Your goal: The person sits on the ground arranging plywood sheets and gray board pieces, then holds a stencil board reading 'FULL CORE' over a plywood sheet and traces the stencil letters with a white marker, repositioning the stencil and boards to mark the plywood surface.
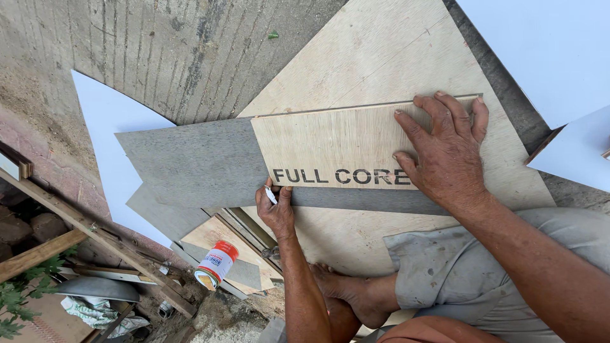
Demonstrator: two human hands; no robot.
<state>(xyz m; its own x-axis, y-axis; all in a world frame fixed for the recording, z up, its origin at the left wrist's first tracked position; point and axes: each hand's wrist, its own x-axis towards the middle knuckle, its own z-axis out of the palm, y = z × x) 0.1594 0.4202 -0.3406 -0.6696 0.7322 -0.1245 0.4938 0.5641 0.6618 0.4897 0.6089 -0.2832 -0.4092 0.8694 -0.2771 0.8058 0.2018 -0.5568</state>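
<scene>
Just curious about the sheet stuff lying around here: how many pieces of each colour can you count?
Pale plywood pieces: 2, the small board under the right hand and the big sheet beneath it.
Grey laminate pieces: 2, the long strip and a piece below it.
White sheets: 3.
Total: 7.

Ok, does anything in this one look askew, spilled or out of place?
The can with the orange lid lies on its side among scrap offcuts at lower left, not upright; no spill shows. The grey laminate sheet sits skewed under the plywood piece, which the right hand presses flat. The left hand pinches a small white item at its edge.
</scene>
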